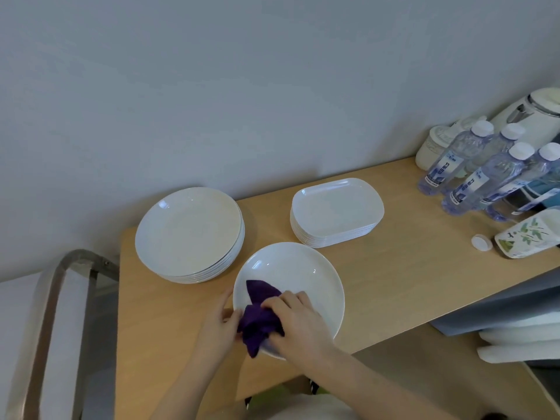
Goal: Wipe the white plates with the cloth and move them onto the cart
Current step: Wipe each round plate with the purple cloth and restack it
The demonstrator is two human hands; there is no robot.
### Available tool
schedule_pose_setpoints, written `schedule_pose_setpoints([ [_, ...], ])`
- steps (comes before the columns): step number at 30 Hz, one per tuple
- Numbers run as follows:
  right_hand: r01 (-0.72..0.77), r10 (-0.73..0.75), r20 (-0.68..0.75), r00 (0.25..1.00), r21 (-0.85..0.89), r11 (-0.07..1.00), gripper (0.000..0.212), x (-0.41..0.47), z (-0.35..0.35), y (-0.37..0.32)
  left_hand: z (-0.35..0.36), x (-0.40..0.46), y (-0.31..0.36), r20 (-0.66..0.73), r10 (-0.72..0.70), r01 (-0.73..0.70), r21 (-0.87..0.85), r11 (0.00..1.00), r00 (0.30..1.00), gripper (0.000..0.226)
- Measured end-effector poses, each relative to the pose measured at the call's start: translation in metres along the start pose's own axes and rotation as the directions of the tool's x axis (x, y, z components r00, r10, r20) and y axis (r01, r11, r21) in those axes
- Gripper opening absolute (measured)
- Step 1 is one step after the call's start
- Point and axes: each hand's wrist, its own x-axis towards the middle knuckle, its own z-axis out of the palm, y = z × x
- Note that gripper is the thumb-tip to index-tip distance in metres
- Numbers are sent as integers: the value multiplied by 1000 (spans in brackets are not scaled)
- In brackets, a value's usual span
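Two hands are working on one round white plate (298, 274) that is sitting near the front edge of the wooden table (394, 274). Your right hand (298, 321) is lying over the near left part of that plate with its fingers curled down onto a purple cloth (257, 313), gripping it and pressing it against the plate's surface. The cloth is bunching between your two hands, with one corner pointing up into the plate's middle and another hanging over the near rim. Your left hand (219, 325) is resting at the plate's left rim, just beside the cloth, with the thumb hooking over the edge; you are holding the plate there, though the fingers underneath are hidden.

Behind the plate to the left, a stack of round plates (189, 234) is standing well clear of your hands, and behind to the right a stack of rectangular plates (335, 212) is sitting apart from it. Far right, several water bottles (472, 174), a loose white cap (481, 243) and a printed carton (527, 236) are crowding the table's end. At the far left, the metal cart handle (51, 298) is standing beside the table.
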Motion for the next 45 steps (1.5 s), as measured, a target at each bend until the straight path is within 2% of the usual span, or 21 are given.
schedule_pose_setpoints([
  [4,45,-40,33,999,-165,985,49,-12,0,29,6,-3,1,-37,51,-51,4,999,998,41],
  [8,-11,-4,-54,999,-271,962,50,-10,-14,61,6,-4,6,-37,61,-63,-51,997,997,43],
  [12,-57,22,-134,991,-264,963,53,10,-21,71,2,-4,7,2,26,-26,-71,997,1000,45],
  [15,-86,49,-208,977,-172,981,54,31,-18,62,-1,-5,10,15,12,-11,-80,997,1000,46],
  [18,-24,-5,-273,962,-103,994,53,53,-14,47,-2,-4,10,22,18,-16,-97,995,1000,51],
  [21,107,-102,-236,966,11,994,51,66,-10,26,-4,-4,10,41,23,-19,-105,994,999,52],
  [24,192,-185,-188,965,23,981,53,68,-1,12,-5,-3,10,38,21,-16,-117,993,999,54],
  [31,370,-377,-45,925,-123,921,50,60,0,11,-6,0,5,28,-9,12,-111,994,1000,56],
  [35,413,-432,-4,902,-283,865,44,71,-15,13,-5,-2,6,24,4,-1,-132,991,1000,53],
  [37,363,-394,-16,919,-357,861,42,75,-21,15,-5,-2,8,29,17,-12,-138,990,999,51],
  [40,166,-215,-70,974,-421,892,48,78,-30,26,-4,-4,9,34,21,-16,-138,990,999,44],
  [45,-138,66,-192,979,-386,912,56,59,-37,50,-2,-5,12,39,-23,29,-154,988,999,44],
])
